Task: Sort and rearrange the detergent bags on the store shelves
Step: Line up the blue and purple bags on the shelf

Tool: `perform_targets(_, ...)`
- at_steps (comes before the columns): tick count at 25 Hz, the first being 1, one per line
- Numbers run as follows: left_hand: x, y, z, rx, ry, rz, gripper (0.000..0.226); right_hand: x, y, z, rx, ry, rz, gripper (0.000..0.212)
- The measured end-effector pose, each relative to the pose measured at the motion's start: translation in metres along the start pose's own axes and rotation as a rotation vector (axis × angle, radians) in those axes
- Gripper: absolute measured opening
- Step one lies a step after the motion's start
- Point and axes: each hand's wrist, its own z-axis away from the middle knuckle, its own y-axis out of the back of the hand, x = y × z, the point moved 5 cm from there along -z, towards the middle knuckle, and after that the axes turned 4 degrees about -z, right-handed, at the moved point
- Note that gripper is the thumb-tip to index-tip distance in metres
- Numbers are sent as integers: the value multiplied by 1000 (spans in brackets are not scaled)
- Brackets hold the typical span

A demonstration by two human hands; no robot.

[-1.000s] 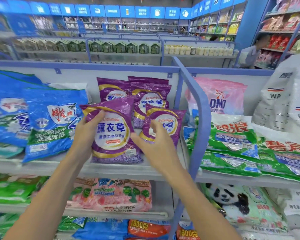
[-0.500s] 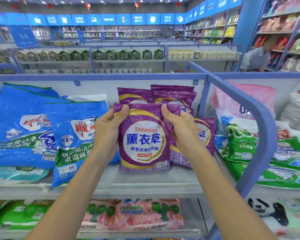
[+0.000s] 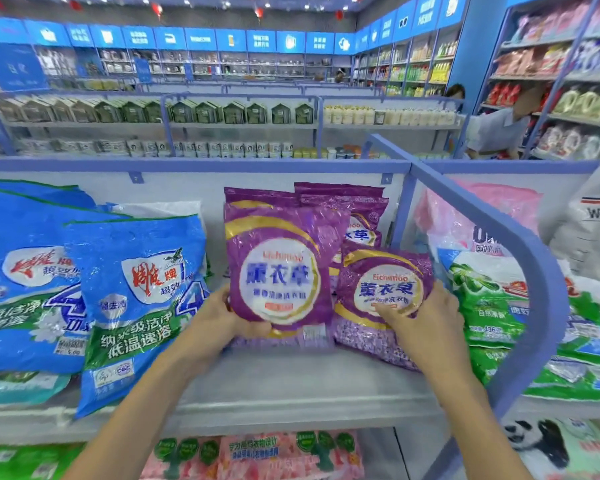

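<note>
On the middle shelf [image 3: 291, 393], left hand [image 3: 219, 323] grips the bottom corner of the tall purple bag [image 3: 278, 268] standing upright, and right hand [image 3: 426, 327] pinches the smaller purple bag [image 3: 381, 282] just beside it. Only thumbs show; the other fingers are hidden behind. The tall bag's print is blurry.

Purple detergent upright on the grey shelf [image 3: 291, 386], one bag per hand.
The left hand [image 3: 219, 327] grips the tall purple bag [image 3: 278, 268] at its lower corner; the right hand [image 3: 426, 327] holds the smaller purple bag [image 3: 385, 289] just beside it (thumb across the label).
</note>
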Motion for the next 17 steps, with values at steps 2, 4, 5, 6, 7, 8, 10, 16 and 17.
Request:
perform_targets(2, 16, 8, -25, 113, -30, 5, 58, 23, -17, -8, -131, -138, -119, 121)
perform_targets(4, 29, 17, -57, 147, -37, -3, 50, 31, -22, -10, -145, -200, -302, 99)
perform_targets(5, 28, 22, -74, 138, -23, -47, 47, 31, -21, -11, -120, -230, -398, 84)
perform_targets(6, 24, 24, -87, 133, 21, -110, 45, 30, -21, -11, -86, -245, -478, 74)
perform_targets(7, 22, 24, -95, 149, 84, -152, 41, 30, -21, -9, -64, -248, -549, 65)
perform_targets(8, 12, 25, -100, 164, 154, -181, 36, 28, -21, -7, -44, -245, -628, 52)
perform_targets(10, 1, 27, -98, 267, 214, -235, 36, 21, -20, -8, -5, -229, -769, 31)
perform_targets(16, 14, 15, -72, 694, -115, -438, 88, -30, -26, -53, -30, -142, -981, 26)
perform_targets(17, 20, 1, -64, 734, -234, -458, 74, -41, -33, -61, -64, -141, -973, 27)
